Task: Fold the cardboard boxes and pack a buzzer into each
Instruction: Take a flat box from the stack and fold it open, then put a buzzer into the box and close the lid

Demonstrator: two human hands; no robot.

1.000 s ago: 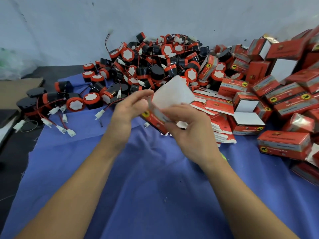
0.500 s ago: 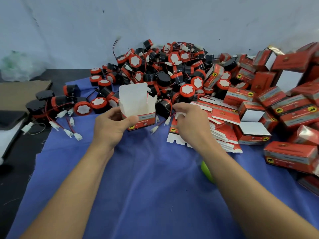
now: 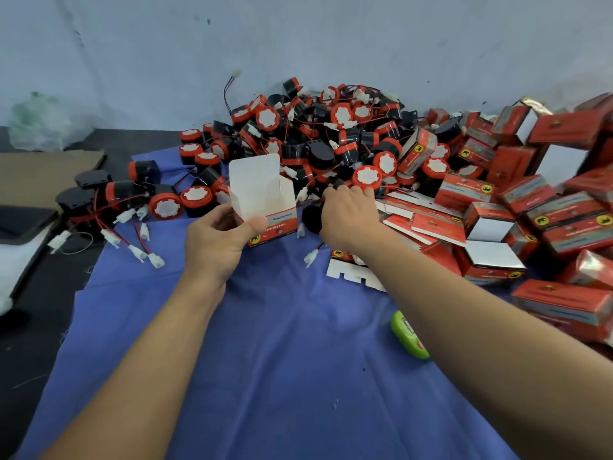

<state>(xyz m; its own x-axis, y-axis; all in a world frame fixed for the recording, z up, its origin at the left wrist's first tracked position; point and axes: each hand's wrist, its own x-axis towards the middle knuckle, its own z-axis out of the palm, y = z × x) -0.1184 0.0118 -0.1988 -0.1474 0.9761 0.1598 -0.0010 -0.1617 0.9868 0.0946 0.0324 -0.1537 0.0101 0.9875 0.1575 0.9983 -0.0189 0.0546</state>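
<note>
At centre left of the frame we see the left hand (image 3: 215, 240), its grip clamped on an open box (image 3: 265, 200), thumb across the red front and the white lid flap standing up. Just right of it, the right hand (image 3: 348, 217) curls its grip round a black buzzer (image 3: 311, 214) at the near edge of the buzzer pile (image 3: 331, 137) on the blue cloth (image 3: 298, 360). Folded boxes (image 3: 547, 210) crowd the right edge.

A blue cloth (image 3: 298, 376) spreads before me over the dark table (image 3: 39, 327). At four o'clock lies a small green thing (image 3: 406, 336); at ten, a brown sheet (image 3: 43, 174) and a crumpled plastic bag (image 3: 43, 124).
</note>
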